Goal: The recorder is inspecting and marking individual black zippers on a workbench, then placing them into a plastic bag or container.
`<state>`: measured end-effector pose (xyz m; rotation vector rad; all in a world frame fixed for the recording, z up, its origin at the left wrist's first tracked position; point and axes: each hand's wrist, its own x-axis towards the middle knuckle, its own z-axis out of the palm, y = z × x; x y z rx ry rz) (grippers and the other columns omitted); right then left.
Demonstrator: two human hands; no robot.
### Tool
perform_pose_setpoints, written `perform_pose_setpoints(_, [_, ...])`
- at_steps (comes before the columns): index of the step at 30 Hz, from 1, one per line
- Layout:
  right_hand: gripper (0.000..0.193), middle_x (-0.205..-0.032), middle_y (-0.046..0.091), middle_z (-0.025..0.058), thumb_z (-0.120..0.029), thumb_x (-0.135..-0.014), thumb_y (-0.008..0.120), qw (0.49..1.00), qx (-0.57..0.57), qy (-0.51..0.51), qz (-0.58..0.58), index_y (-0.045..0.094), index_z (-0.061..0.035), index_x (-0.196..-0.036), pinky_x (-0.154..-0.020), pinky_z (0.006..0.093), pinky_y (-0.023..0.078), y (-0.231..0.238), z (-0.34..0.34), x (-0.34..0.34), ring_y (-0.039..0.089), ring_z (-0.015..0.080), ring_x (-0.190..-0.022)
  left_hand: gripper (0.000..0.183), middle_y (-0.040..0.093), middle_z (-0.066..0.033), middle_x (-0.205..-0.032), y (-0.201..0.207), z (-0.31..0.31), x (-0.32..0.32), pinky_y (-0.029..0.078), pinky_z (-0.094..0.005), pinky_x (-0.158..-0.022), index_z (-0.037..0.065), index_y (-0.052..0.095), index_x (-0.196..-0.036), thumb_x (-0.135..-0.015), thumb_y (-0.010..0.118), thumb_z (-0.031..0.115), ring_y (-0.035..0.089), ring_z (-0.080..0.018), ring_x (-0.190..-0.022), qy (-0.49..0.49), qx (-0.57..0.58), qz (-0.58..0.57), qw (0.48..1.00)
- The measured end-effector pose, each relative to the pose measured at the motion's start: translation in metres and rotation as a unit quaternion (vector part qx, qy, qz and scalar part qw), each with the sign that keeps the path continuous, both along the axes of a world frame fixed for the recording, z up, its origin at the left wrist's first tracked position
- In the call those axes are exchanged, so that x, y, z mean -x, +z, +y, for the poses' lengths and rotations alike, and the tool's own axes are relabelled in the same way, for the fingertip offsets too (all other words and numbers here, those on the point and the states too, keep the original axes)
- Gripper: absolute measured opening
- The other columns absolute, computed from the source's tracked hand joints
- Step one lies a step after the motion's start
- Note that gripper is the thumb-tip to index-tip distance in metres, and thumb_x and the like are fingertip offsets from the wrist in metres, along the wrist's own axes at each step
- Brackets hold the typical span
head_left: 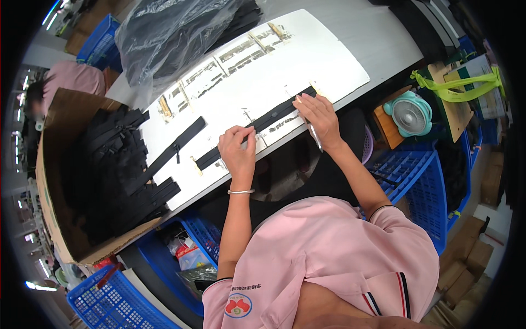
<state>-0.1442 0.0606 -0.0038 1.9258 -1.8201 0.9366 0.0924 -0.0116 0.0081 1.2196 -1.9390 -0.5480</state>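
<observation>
A long black zipper strip [274, 114] lies slantwise along the near edge of a white board [263, 71]. My left hand [239, 148] is closed in a pinch on the strip near its middle. Toward the strip's far right end, my right hand [322, 119] presses its fingers down on it. A slim white pen-like tool [315, 137] is tucked in that same hand, jutting out below the palm. To the left, another black zipper [183, 140] with a dangling pull lies across the board, reaching toward a heap of black zippers [104, 170].
The heap fills an open cardboard box [60, 126] at the left. Clear plastic [164, 38] covers dark material behind the board. At right are a teal fan [408, 114] and a blue crate [416, 186]; another blue basket [118, 299] stands lower left. A person in pink [76, 79] is beyond.
</observation>
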Motion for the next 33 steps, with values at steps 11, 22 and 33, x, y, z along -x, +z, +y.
perform_pose_setpoints(11, [0.031, -0.117, 0.075, 0.0062, -0.014, -0.091, 0.072, 0.999, 0.027, -0.042, 0.009, 0.070, -0.0100, -0.122, -0.103, 0.0391, 0.048, -0.001, 0.003, -0.009, 0.068, 0.0202, -0.118, 0.011, 0.069, -0.0021, -0.097, 0.003, 0.001, 0.003, 0.045, -0.0367, -0.086, 0.010, 0.078, -0.093, -0.083, 0.079, 0.008, 0.060, -0.0236, -0.091, -0.002, 0.006, -0.009, 1.000])
perform_pose_setpoints(22, [0.032, -0.114, 0.076, 0.0055, -0.012, -0.087, 0.077, 0.999, 0.045, -0.013, -0.023, 0.072, -0.0088, -0.119, -0.097, 0.0374, 0.051, -0.002, 0.000, -0.002, 0.070, 0.0199, -0.113, 0.009, 0.069, -0.0039, -0.097, 0.010, -0.006, 0.088, 0.045, -0.0395, -0.087, 0.008, 0.075, -0.091, -0.082, 0.078, 0.009, 0.061, -0.0261, -0.097, -0.114, 0.070, 0.034, 0.990])
perform_pose_setpoints(33, [0.014, -0.078, 0.072, 0.0082, -0.012, -0.093, 0.073, 0.860, -0.121, 0.047, -0.494, 0.074, 0.0003, -0.101, -0.057, 0.0286, 0.045, 0.020, -0.030, 0.029, 0.057, 0.0133, -0.059, 0.009, 0.069, -0.0021, -0.092, 0.000, -0.005, 0.091, 0.043, -0.0375, -0.086, 0.009, 0.076, -0.090, -0.082, 0.080, 0.011, 0.061, -0.0231, -0.095, -0.097, 0.062, 0.019, 0.993])
